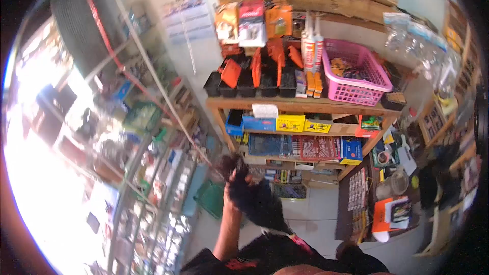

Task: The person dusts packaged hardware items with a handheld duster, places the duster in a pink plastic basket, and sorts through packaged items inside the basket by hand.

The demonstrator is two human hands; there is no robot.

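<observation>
My left hand [235, 186] reaches up from the bottom of the view, its fingers closed around the dark, fluffy part of a feather duster [260, 206]. The duster slants down to the right across my front, narrowing to a pale band and a pink-red end near my black shirt. Motion blur softens its outline. Just left of the hand, lower down, is a green plastic container [209, 198]. My right hand does not show.
A wooden shelf [300, 104] ahead bears black bins with orange tools, sealant tubes [311, 46] and a pink basket [356, 91]. A glass display case [147, 214] runs along the left. At right a low dark table [351, 229] carries small goods. A cord hangs diagonally at left.
</observation>
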